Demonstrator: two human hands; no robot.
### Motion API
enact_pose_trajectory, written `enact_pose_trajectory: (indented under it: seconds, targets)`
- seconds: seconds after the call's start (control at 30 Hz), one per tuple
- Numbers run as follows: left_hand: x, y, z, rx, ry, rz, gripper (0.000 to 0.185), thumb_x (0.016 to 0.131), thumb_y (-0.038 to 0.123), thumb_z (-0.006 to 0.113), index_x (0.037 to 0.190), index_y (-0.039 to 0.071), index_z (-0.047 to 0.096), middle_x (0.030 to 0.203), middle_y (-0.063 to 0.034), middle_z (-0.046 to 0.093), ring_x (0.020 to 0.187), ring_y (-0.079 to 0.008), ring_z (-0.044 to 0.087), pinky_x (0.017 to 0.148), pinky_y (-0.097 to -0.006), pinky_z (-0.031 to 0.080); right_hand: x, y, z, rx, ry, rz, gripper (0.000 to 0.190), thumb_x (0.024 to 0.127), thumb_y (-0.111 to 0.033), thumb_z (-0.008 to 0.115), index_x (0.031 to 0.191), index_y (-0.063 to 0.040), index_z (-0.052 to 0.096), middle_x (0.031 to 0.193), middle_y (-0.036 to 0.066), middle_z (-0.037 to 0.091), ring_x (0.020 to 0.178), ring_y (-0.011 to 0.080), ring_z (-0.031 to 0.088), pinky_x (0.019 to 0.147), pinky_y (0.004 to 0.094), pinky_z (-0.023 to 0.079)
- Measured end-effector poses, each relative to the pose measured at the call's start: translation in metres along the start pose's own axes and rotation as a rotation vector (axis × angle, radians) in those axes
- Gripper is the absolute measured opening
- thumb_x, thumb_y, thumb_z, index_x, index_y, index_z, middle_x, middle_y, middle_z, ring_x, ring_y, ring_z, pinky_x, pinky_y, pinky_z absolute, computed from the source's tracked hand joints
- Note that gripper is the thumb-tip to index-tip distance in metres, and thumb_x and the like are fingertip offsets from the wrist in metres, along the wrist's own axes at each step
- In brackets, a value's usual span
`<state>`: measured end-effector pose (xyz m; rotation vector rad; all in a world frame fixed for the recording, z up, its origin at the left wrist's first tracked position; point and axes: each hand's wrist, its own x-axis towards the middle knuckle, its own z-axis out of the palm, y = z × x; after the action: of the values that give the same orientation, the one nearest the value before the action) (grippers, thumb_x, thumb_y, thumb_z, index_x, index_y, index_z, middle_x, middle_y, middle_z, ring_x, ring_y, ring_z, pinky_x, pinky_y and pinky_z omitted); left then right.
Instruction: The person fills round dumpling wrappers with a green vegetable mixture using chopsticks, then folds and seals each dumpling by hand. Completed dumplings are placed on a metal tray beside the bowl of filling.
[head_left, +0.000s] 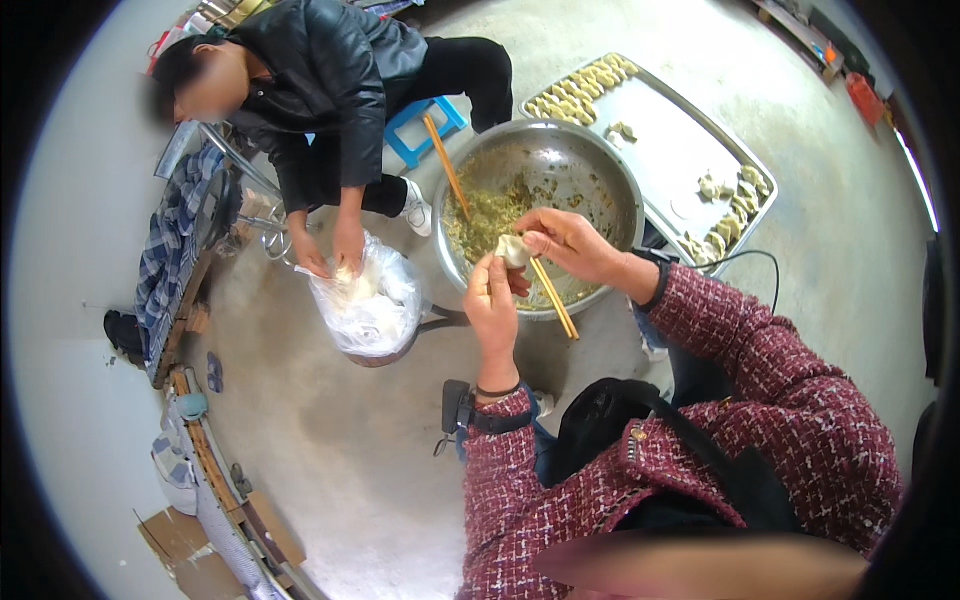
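Between my two hands is a pale dumpling (513, 251), held over the near part of a large steel basin (541, 129). My left hand (493, 300) grips it from below with thumb and fingers. From the right, the fingertips of my right hand (574, 244) pinch its edge. Chopped greenish filling (487, 199) lies in the basin, mostly on its left side. One pair of chopsticks (553, 298) rests across the near rim, partly behind my hands. Another pair of chopsticks (445, 166) leans in the filling at the left.
A metal tray (652, 161) at the far right holds rows of folded dumplings (581, 90). To the left, a co-worker (322, 90) reaches into a plastic bag (375, 300) set in a pan with a handle (442, 319). A blue stool (409, 139) stands behind the basin.
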<state>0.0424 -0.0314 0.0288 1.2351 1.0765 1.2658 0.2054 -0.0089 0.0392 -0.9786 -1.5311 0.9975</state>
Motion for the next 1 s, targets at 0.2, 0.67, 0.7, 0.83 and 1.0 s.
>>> enact_pose_trajectory:
  seconds: [0.2,0.67,0.7,0.83,1.0]
  targets:
    - [0.001,-0.003,0.006,-0.007,0.038,0.048,0.019,0.091,0.016,0.060,0.097,-0.001,0.065,0.075,-0.0020,0.063,0.058,-0.0060,0.054,0.054,-0.0198,0.045,0.003,0.004,-0.007,-0.163,0.023,-0.083,0.006,0.081,-0.005,0.063,0.085,-0.001,0.062,0.078,0.009,0.059,0.071,0.0191,0.059,0.063,0.0297,0.047]
    - [0.010,-0.002,0.007,0.396,0.015,0.087,0.022,0.091,0.017,0.058,0.093,-0.004,0.063,0.073,-0.0059,0.062,0.060,-0.0094,0.053,0.056,-0.0230,0.045,0.010,0.018,-0.029,-0.242,0.036,-0.157,0.008,0.080,-0.008,0.062,0.081,0.000,0.059,0.078,0.010,0.059,0.074,0.0241,0.059,0.067,0.0330,0.048]
    - [0.010,-0.002,0.009,0.375,-0.026,0.087,0.028,0.093,0.019,0.056,0.106,-0.004,0.060,0.081,-0.0076,0.063,0.062,-0.0101,0.055,0.057,-0.0226,0.046,0.011,0.020,-0.037,-0.221,0.060,-0.188,0.009,0.081,-0.008,0.062,0.082,0.000,0.060,0.079,0.010,0.060,0.075,0.0229,0.060,0.067,0.0324,0.048]
    - [0.011,-0.005,0.011,0.174,-0.065,0.025,0.038,0.095,0.018,0.051,0.124,-0.007,0.048,0.091,-0.0101,0.064,0.066,-0.0108,0.057,0.061,-0.0233,0.048,0.005,0.051,-0.107,-0.401,0.241,-0.013,0.009,0.079,-0.012,0.062,0.081,-0.003,0.065,0.074,0.011,0.064,0.067,0.0207,0.062,0.063,0.0326,0.049]
    - [0.011,-0.008,0.006,0.156,-0.046,-0.042,0.036,0.094,0.013,0.049,0.125,-0.006,0.047,0.092,-0.0119,0.064,0.068,-0.0116,0.057,0.061,-0.0235,0.048,-0.045,0.107,-0.211,-0.864,0.365,0.421,0.016,0.082,-0.015,0.055,0.084,-0.002,0.064,0.085,0.017,0.065,0.081,0.0299,0.063,0.073,0.0397,0.049]
